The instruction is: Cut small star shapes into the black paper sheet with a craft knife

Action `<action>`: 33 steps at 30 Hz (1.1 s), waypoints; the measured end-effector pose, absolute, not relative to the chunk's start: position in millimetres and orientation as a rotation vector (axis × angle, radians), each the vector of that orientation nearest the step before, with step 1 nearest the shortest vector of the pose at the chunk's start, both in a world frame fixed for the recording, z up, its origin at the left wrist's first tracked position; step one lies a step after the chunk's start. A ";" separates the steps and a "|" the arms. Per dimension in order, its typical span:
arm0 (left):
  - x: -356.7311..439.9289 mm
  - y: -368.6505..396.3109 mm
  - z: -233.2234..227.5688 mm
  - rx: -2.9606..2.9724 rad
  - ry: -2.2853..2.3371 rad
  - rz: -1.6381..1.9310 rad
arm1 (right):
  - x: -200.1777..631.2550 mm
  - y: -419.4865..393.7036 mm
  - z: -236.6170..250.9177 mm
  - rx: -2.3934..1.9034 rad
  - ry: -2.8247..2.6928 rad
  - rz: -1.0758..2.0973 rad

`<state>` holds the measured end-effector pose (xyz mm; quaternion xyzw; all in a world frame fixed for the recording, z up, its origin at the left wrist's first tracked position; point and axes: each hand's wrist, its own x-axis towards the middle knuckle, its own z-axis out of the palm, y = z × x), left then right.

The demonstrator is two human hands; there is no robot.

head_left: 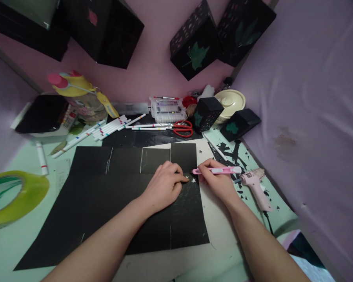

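1. Paper [106, 203] lies on the desk [6, 250], short of its far edge.
2. Left hand [164, 184] presses it, unclenched, seemingly for steadiness.
3. Right hand's [219, 182] grip clamps a knife [226, 170] over the paper's right edge.

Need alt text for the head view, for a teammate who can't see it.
The right hand holds a pink pen-shaped tool at a large black sheet, near small white star shapes, while the left hand rests on the sheet. White markers and red-handled scissors lie beyond; a pink glue gun lies to the right.
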<state>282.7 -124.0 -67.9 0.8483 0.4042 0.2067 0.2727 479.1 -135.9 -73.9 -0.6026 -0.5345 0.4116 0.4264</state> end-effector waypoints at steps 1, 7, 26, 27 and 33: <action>282.4 -123.8 -68.4 2.268 1.089 0.586 | 479.0 -136.0 -73.7 -1.502 -1.332 1.035; 281.6 -121.0 -72.3 2.242 1.192 0.709 | 478.9 -136.3 -70.4 -1.451 -1.363 1.065; 268.5 -151.5 -45.0 2.474 1.216 0.510 | 473.8 -142.3 -71.5 -1.316 -1.465 0.913; 268.7 -160.6 -45.8 2.502 1.211 0.483 | 473.7 -142.6 -71.0 -1.314 -1.463 0.905; 273.5 -197.5 -63.6 2.586 1.234 0.386 | 473.3 -147.6 -54.0 -1.214 -1.251 1.022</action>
